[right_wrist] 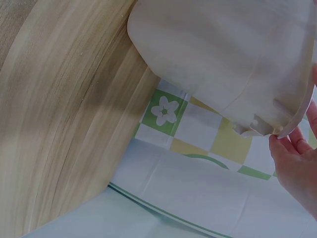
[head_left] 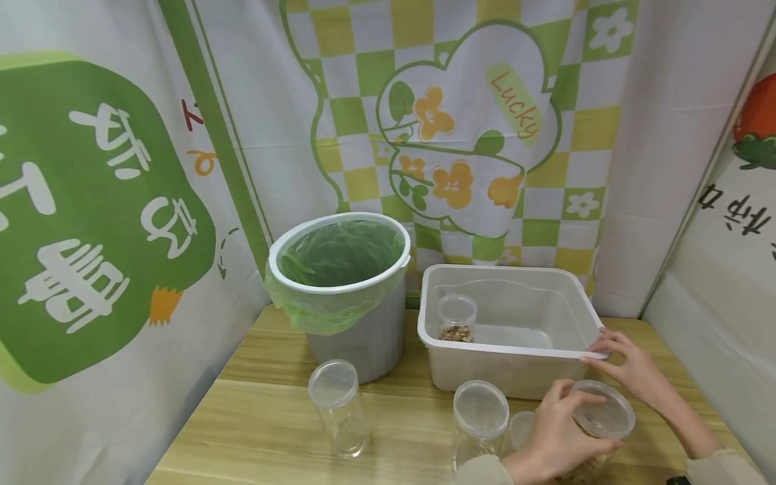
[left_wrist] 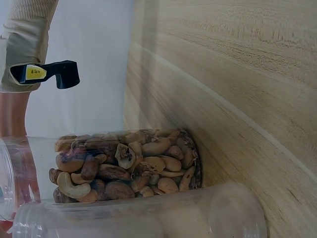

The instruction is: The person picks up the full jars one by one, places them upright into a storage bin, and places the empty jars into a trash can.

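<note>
My left hand [head_left: 560,434] grips a clear lidded jar [head_left: 606,414] near its top, thumb on one side and fingers on the other. Brown nuts [left_wrist: 124,168] fill much of a clear jar in the left wrist view, with an empty-looking clear jar [left_wrist: 148,220] close in front of it. With thumb and fingers, my right hand [head_left: 633,367] holds the right front corner of a white plastic bin [head_left: 485,367]. In the right wrist view the right hand [right_wrist: 299,163] pinches the bin's rim. Inside the bin, at its left, stands a small jar [head_left: 457,313] with nut pieces.
A grey trash can [head_left: 364,343] with a green liner stands behind on the left. Clear lidded jars stand on the wooden table [head_left: 254,417]: one at left [head_left: 339,407], one in the middle [head_left: 481,411], and a smaller one [head_left: 521,428] beside the left hand. Printed curtains [head_left: 461,148] hang behind.
</note>
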Tool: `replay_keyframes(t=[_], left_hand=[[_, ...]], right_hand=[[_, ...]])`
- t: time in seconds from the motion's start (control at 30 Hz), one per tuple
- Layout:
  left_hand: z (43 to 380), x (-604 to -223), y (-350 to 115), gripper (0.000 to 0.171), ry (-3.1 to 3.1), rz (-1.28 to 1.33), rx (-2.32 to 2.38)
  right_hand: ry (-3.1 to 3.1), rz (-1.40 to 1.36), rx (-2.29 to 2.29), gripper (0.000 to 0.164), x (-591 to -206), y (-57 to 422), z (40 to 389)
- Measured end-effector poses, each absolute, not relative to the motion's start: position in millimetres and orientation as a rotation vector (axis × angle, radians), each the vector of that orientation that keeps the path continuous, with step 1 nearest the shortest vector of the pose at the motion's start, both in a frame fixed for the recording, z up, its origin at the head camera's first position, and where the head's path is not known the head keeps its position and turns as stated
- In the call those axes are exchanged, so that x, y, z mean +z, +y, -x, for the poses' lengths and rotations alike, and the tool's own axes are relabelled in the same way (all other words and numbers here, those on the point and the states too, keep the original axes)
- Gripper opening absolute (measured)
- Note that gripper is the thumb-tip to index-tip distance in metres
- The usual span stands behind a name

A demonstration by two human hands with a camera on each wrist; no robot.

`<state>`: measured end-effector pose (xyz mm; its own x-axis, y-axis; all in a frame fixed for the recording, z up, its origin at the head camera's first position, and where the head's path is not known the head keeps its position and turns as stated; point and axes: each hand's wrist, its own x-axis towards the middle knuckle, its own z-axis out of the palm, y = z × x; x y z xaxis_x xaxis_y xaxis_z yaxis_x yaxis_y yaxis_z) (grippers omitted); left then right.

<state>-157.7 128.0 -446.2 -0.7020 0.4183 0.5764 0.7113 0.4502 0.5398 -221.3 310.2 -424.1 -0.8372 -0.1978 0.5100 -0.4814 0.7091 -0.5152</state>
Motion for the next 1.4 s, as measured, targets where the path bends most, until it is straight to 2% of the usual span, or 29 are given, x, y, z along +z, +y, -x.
replay_keyframes(t=[0.47, 0.97, 1.4], left_hand=[[154.6, -447.3, 119.4, 0.05, -2.167, 1.028, -1.176], [149.6, -425.5, 105.9, 0.051, -2.05, 1.049, -1.271], [140.6, -395.4, 94.7, 0.054, -2.016, 0.954, -1.388]], right_hand=[[-2.505, -0.504, 0.926, 0.013, -424.0, 310.3, 221.8], [-2.506, -0.505, 0.947, 0.014, -423.1, 310.5, 221.1], [-2.464, -0.521, 0.936, 0.013, -423.3, 310.8, 222.5]])
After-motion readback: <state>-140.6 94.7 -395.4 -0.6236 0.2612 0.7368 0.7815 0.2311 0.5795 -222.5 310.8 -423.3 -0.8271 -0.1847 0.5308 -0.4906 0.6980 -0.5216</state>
